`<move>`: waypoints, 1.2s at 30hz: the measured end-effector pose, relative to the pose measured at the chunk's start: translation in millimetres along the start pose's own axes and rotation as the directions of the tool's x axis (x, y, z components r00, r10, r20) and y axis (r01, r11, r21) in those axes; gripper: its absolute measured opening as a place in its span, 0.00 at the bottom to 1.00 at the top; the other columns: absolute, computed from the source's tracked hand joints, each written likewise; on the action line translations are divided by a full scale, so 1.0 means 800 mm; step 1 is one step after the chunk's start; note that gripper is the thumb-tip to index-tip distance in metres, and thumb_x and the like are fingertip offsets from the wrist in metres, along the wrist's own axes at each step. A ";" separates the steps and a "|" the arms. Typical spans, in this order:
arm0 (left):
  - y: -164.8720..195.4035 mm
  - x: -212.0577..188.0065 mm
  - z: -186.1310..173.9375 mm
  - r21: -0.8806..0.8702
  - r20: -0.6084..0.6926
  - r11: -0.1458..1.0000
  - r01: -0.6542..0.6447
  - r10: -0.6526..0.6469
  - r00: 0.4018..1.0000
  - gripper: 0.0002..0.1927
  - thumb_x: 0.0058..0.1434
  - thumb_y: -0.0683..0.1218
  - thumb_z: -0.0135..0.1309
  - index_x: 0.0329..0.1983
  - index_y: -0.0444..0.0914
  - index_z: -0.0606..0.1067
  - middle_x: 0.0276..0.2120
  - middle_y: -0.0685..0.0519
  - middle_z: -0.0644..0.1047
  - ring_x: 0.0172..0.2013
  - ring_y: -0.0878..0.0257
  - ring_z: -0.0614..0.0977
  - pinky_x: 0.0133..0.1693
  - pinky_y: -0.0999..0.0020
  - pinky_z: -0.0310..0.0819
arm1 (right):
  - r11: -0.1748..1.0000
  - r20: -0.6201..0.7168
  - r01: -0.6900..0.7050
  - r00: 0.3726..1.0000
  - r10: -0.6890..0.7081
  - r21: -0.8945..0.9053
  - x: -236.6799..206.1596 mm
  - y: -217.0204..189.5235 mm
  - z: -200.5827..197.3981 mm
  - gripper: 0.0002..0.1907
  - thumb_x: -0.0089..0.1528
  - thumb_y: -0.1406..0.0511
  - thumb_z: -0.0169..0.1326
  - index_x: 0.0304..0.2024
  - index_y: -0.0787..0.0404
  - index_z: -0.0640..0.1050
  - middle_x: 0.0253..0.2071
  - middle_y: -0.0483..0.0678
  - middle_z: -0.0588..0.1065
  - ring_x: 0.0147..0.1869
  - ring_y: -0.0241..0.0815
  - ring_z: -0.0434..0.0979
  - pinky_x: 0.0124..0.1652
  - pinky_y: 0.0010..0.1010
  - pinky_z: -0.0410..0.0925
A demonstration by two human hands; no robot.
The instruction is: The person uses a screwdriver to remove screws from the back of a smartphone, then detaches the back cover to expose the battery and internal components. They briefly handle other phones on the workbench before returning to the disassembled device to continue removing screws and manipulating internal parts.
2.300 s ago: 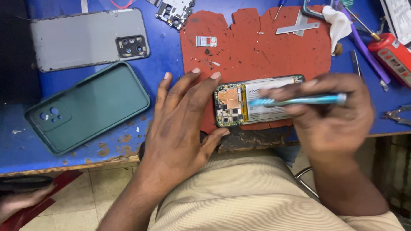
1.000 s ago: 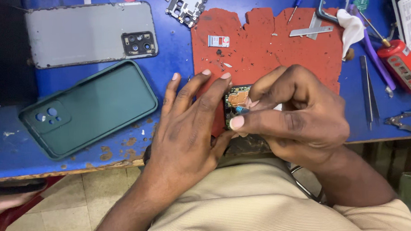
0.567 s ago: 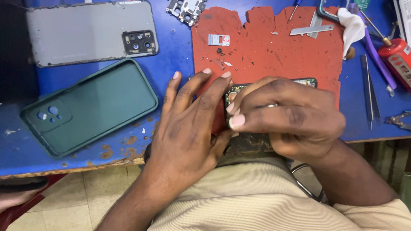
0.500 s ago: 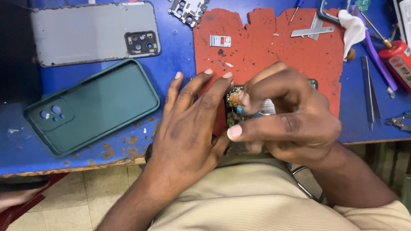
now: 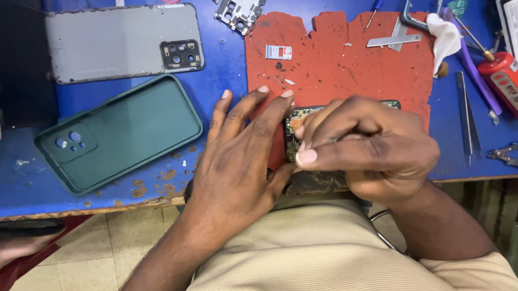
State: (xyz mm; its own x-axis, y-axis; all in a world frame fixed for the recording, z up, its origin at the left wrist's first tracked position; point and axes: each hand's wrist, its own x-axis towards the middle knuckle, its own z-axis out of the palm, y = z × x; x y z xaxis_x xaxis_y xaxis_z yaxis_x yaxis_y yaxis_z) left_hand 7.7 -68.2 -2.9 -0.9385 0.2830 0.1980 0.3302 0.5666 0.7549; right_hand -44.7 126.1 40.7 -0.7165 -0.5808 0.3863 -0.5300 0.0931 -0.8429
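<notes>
Already stripped of its back, the opened phone [image 5: 295, 127] is lying on the red mat [image 5: 348, 68] at the near edge of the blue bench [image 5: 223, 95], its circuit board showing. The right hand [image 5: 368, 150] is covering most of it, fingers pinched together over the board; what they grip cannot be told. The left hand [image 5: 242, 157] is pressing flat beside it, fingers spread. Its grey back cover [image 5: 112, 44], green case [image 5: 121, 133], loose screws [image 5: 276, 70] and metal frame [image 5: 240, 8] are lying apart, so reassembly appears still ahead.

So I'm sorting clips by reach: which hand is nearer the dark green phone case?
Left. The left hand lies flat just right of the green case; the right hand is farther right, over the opened phone.
</notes>
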 end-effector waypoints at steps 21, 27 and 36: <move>-0.002 -0.008 0.000 -0.139 -0.179 0.990 0.014 -0.039 0.983 0.25 0.63 0.36 0.58 0.64 0.35 0.69 0.59 0.43 0.74 0.66 0.45 0.73 0.73 0.44 0.60 | 0.994 -0.046 0.025 0.998 -0.030 -0.106 -0.014 0.005 -0.001 0.24 0.58 0.87 0.54 0.49 0.60 0.78 0.43 0.51 0.70 0.48 0.43 0.78 0.50 0.36 0.78; -0.002 -0.007 -0.001 -0.130 -0.174 0.991 0.005 -0.028 0.984 0.21 0.63 0.36 0.56 0.60 0.35 0.72 0.57 0.44 0.75 0.65 0.46 0.74 0.72 0.44 0.61 | 0.946 -0.037 0.117 0.990 -0.134 -0.304 -0.021 0.008 0.002 0.24 0.59 0.82 0.65 0.53 0.58 0.78 0.43 0.50 0.69 0.46 0.44 0.79 0.43 0.31 0.77; 0.002 -0.001 0.006 -0.002 -0.106 1.000 -0.006 0.006 0.994 0.16 0.63 0.40 0.59 0.53 0.34 0.75 0.61 0.41 0.71 0.68 0.43 0.67 0.70 0.41 0.55 | 0.946 -0.085 0.038 0.994 -0.069 -0.323 -0.037 -0.004 -0.010 0.28 0.56 0.88 0.52 0.55 0.62 0.73 0.44 0.53 0.72 0.48 0.50 0.83 0.40 0.31 0.79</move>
State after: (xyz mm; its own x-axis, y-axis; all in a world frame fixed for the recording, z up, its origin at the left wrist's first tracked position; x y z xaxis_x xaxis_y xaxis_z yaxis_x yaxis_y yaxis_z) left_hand 9.5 -63.8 -4.9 -0.9420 0.2024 0.2676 0.3355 0.5632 0.7551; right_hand -25.6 149.7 34.7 -0.7138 -0.5153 0.4743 -0.6753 0.3270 -0.6611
